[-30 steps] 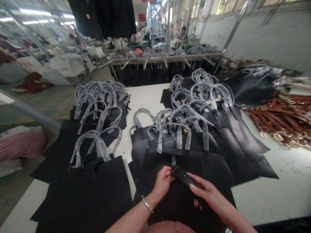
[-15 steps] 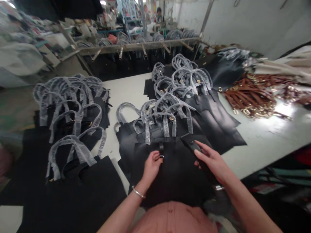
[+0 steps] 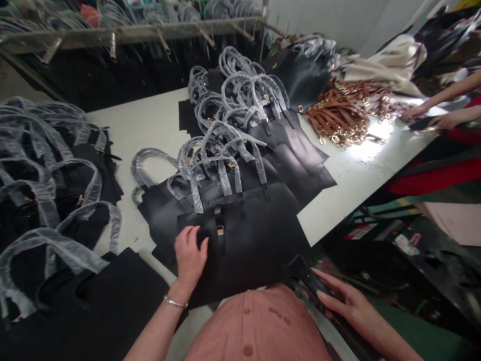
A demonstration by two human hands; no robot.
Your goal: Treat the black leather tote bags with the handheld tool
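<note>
A black handbag (image 3: 259, 235) lies flat at the table's near edge, its closure tab with a gold-coloured clasp (image 3: 220, 230) near the top. My left hand (image 3: 191, 253) rests over the bag's left part, left of the clasp, fingers apart and holding nothing. At the lower right, off the bag's near corner, my right hand (image 3: 347, 306) is closed around a long black strap (image 3: 302, 271). The strap's lower part runs dark under the hand and is hard to make out. Handles in clear plastic wrap (image 3: 225, 175) lie just beyond the bag.
More black bags (image 3: 289, 145) with wrapped handles overlap behind. Another pile of black bags (image 3: 112, 286) is on the left. Brown straps with gold-coloured hardware (image 3: 338, 118) heap at the right on the white table (image 3: 356, 175). Another person's hands (image 3: 447, 119) work at the far right. A metal rack (image 3: 143, 30) stands behind.
My left hand has let go of the clasp and moved left, its fingers spreading. My right hand has drawn the strap down and away from the bag. The view has turned right.
</note>
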